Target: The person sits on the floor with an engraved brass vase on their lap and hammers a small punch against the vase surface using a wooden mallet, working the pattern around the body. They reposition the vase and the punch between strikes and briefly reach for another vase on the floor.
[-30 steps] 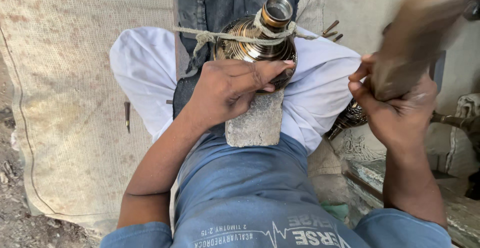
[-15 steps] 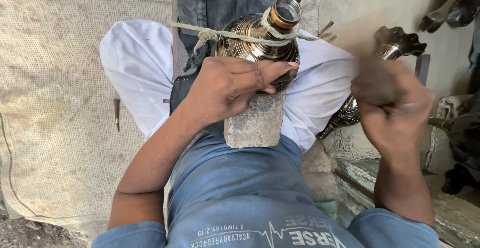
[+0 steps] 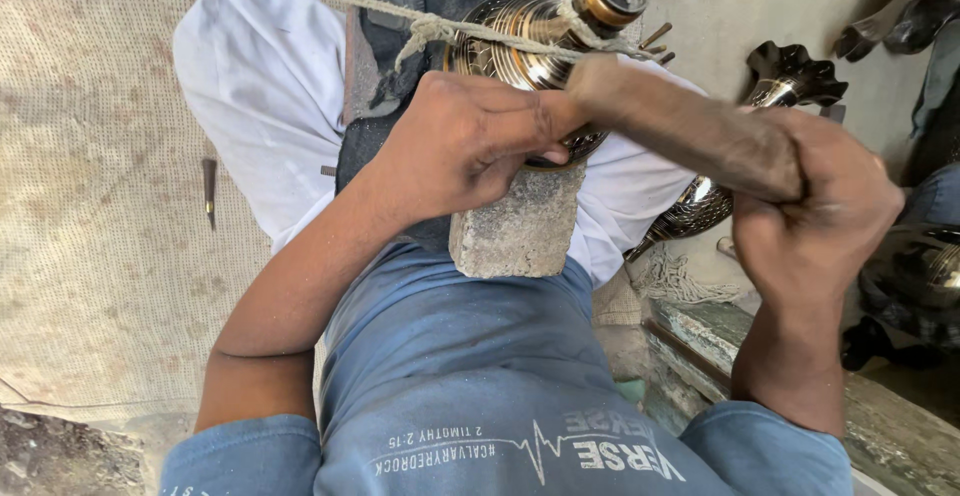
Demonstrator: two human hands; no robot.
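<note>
A brass vase [image 3: 520, 31] with engraved bands lies tied down by a rope [image 3: 470, 28] on a grey stone block [image 3: 515, 221] in my lap. My left hand [image 3: 470, 146] rests on the vase. Its fingers are pinched tight as if around a thin tool, which they hide. My right hand [image 3: 815, 216] is shut on the handle of a dark wooden mallet [image 3: 680, 126]. The mallet's head is down at my left fingertips, against the vase's side.
A second fluted brass vase [image 3: 785, 81] lies at the right beside a green-edged ledge [image 3: 700, 331]. A small chisel [image 3: 208, 188] lies on the woven mat [image 3: 100, 206] to the left. Thin nails [image 3: 655, 41] stick out by the vase's neck. Dark metal pieces sit far right.
My right hand has swung the mallet down and left, from raised at the upper right to the vase by my left fingers. The left hand has stayed put.
</note>
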